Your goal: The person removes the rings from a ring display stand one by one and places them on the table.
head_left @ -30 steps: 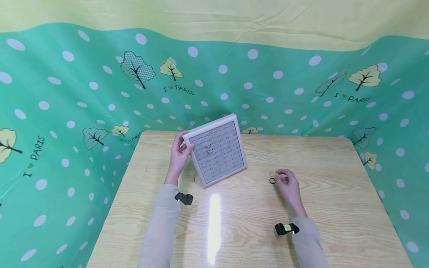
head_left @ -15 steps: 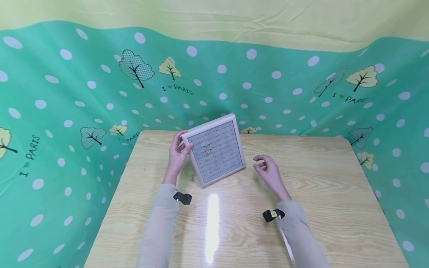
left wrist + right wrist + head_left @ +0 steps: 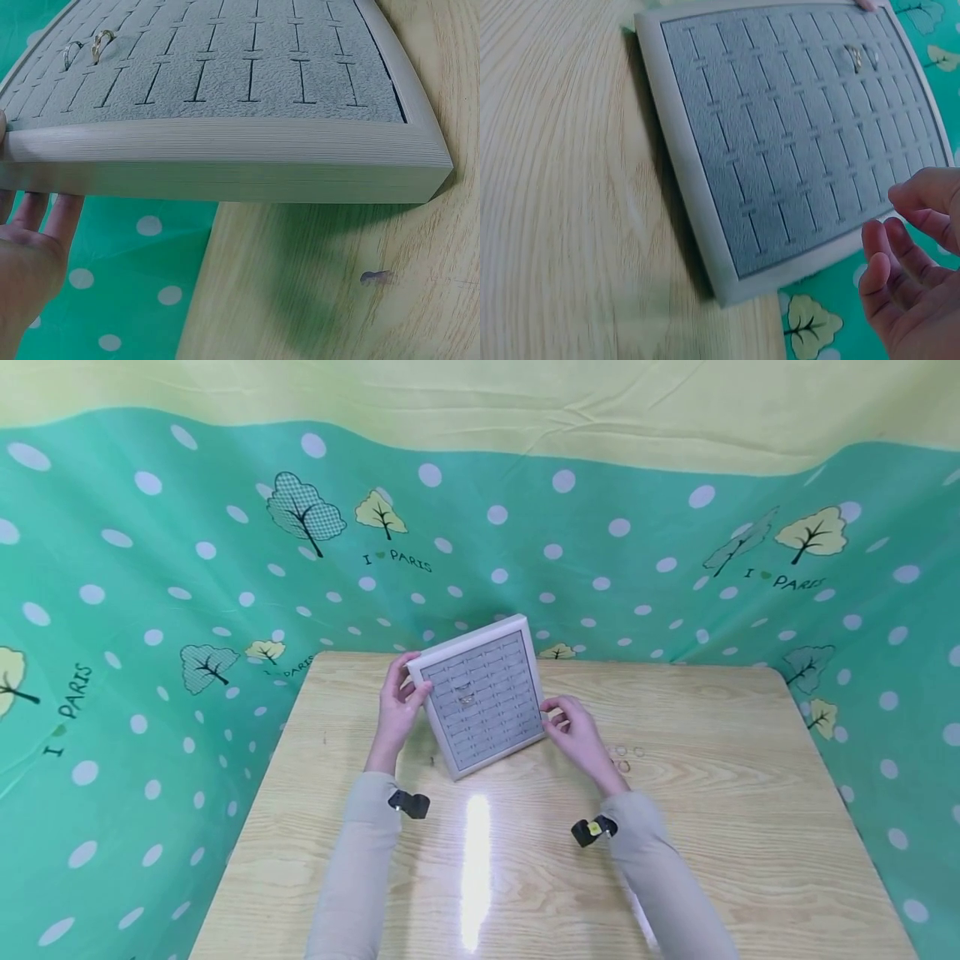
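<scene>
A ring display tray (image 3: 489, 702) with a pale frame and grey slotted padding stands tilted on the table. My left hand (image 3: 399, 702) grips its upper left edge, the thumb in front and the fingers behind. In the left wrist view, two rings (image 3: 102, 46) sit side by side in the slots. My right hand (image 3: 576, 731) is at the tray's right edge, its fingers loosely bent; I see no ring in them, and firm contact with the frame cannot be told. Several loose rings (image 3: 624, 766) lie on the table beyond the right wrist, partly hidden by it.
The wooden table (image 3: 735, 793) carries a small dark mark (image 3: 375, 277) near the tray's left side. A green dotted curtain (image 3: 600, 568) hangs behind the table and along both sides.
My right hand has left the loose rings and moved left to the tray's right edge, uncovering several rings. The left hand and the tray have stayed put.
</scene>
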Tool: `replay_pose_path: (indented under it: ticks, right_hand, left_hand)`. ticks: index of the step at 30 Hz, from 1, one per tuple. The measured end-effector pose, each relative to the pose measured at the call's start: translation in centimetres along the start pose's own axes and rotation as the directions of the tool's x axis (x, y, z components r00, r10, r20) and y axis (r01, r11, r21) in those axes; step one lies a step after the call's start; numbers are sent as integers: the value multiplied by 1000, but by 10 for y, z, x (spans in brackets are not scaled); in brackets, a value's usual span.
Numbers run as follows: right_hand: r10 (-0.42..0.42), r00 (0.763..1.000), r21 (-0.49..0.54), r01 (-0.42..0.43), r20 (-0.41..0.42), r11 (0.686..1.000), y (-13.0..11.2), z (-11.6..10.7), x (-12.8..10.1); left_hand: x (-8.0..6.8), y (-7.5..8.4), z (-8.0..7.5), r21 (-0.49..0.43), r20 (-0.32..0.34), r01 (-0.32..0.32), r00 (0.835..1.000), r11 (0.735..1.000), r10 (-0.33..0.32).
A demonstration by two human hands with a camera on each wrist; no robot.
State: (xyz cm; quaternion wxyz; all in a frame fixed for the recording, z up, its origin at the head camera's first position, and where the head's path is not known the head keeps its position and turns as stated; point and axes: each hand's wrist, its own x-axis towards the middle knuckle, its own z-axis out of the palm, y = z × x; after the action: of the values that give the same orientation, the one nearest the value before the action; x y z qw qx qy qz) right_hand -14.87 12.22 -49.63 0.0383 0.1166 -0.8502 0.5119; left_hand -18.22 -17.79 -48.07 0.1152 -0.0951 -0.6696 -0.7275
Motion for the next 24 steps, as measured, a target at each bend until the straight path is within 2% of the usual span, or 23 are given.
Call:
replay_pose_path:
  ticks: [6, 13, 18, 24]
  right_hand:
    - [-10, 999, 33, 8, 51, 999, -8, 13, 8]
    - [-69, 994, 30, 67, 82, 997, -19, 26, 17]
    - [-106, 989, 25, 104, 104, 994, -30, 33, 24]
    - [-140, 981, 7, 140, 135, 990, -42, 41, 31]
  left_hand:
    - [0, -1, -1, 5, 1, 31, 1000, 999, -31]
    - [2, 1, -2, -10, -5, 61, 998, 998, -61]
    - [2, 5, -1, -24, 4, 48, 999, 999, -48]
    - [-3, 21, 4, 0, 17, 11, 1000, 1000, -11]
